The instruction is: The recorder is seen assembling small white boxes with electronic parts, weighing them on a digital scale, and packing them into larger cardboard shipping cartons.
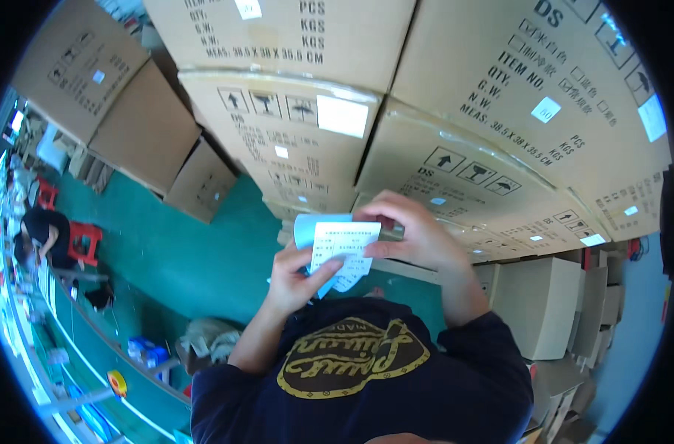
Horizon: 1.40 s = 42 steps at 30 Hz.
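Open room is to the left: bare green floor (pixel 203 274) from the carton stack's (pixel 277 159) left edge across to the curved bench (pixel 104 333). Tight ahead and right; the stack's lower edge sits just beyond the hands, and an open carton (pixel 537 307) stands by the right elbow. Paper slips (pixel 344 237) are up in the air in front of the shirt, short of the stack's near side. Top white slip faces up, print lines roughly left-right, slight tilt; long axis unclear, thumbs and overlap hide it. Blue sheet (pixel 305 229) pokes out past its far left corner. Left hand (pixel 296 280): closed on the slips, thumb flat on the near part, fingers underneath. Right hand (pixel 418 235): narrow pinch, thumb at the slips' right edge, forefinger arched over by the far right corner.
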Motion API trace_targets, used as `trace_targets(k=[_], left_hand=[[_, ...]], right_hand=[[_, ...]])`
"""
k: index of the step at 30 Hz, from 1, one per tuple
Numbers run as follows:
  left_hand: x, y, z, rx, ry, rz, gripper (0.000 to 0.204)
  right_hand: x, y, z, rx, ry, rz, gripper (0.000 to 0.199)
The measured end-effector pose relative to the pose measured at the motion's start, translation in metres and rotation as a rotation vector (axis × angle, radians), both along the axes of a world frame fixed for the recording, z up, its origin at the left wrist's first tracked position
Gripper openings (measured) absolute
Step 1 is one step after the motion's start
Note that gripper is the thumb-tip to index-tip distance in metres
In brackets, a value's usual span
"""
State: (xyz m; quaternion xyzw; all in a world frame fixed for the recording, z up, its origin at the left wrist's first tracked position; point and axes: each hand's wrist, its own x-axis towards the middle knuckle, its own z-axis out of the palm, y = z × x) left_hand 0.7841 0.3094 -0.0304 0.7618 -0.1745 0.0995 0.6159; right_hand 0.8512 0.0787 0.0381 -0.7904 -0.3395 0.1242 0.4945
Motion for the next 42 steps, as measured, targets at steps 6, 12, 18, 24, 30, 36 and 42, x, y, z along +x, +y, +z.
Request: trace_targets(k=[6,12,18,24,30,36,42], left_hand=[[0.020,0.020,0.009,0.105,-0.193,-0.035,0.022],[0.030,0.021,0.001,0.112,-0.045,-0.073,0.019],[0.025,0.013,-0.001,0.016,0.285,-0.115,0.015],[0.043,0.036,-0.011,0.248,0.193,0.026,0.016],[0.033,0.070,-0.063,0.383,0.466,-0.113,0.024],[0.028,0.088,-0.126,0.438,0.441,-0.231,0.033],[0.044,0.084,-0.143,0.519,0.438,-0.414,0.023]], right_hand=[[-0.042,0.028,-0.029,0.266,0.036,-0.351,0.026],[-0.057,0.042,-0.025,0.109,-0.550,-0.528,0.024],[-0.050,0.021,-0.028,0.544,-0.006,-0.605,0.024],[-0.041,-0.001,-0.030,0.617,0.225,-0.575,0.023],[-0.051,-0.036,-0.083,0.391,0.259,-0.491,0.023],[-0.095,-0.053,-0.118,0.598,0.078,-0.779,0.022],[-0.132,-0.079,-0.122,0.608,0.150,-1.137,0.020]])
